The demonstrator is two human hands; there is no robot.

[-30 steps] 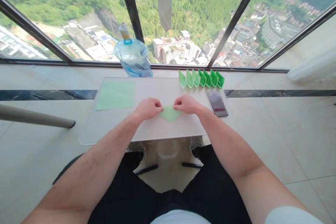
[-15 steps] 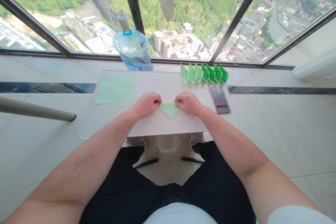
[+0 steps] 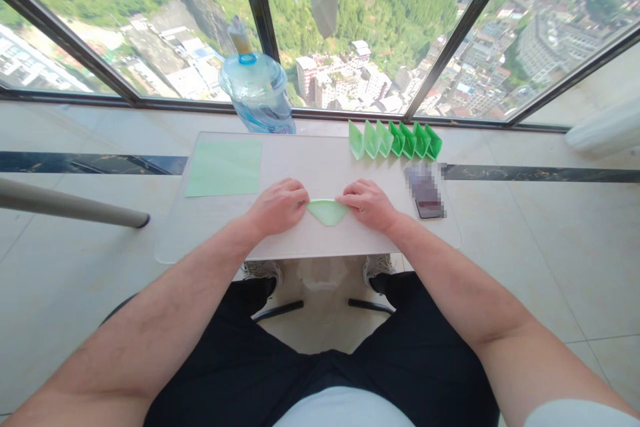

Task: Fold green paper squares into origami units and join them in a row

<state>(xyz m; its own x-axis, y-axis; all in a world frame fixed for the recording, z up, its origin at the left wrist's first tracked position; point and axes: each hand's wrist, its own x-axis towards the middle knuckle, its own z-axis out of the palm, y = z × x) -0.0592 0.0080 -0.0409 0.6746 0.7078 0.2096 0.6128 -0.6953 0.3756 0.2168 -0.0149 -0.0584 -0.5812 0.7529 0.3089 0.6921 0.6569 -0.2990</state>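
Paper, pale green and folded small [image 3: 327,215], lies between my two hands near the middle of the white table [image 3: 305,163]. Its long straight edge is on the far side, and it narrows to a blunt point toward me. My left hand [image 3: 281,205] has its fingertips drawn together, pinching the left end of that far edge; my right hand [image 3: 370,205] pinches the right end, forefinger reaching along it. How hard either one presses, I cannot tell.

To do this well, I judge that both ends want an even, light grip, so the far edge runs straight and neither corner rides higher. The layers should lie flush before I bear down, and pressing from the middle outward against the firm tabletop ought to give a crisp line. Pulling too hard from both sides could skew or tear thin paper.

At the far left a flat pale green sheet [image 3: 223,169] lies well apart from my left hand. At the far right stands a row of folded green pieces [image 3: 396,140], with a phone [image 3: 428,195] just nearer, right of my right hand.
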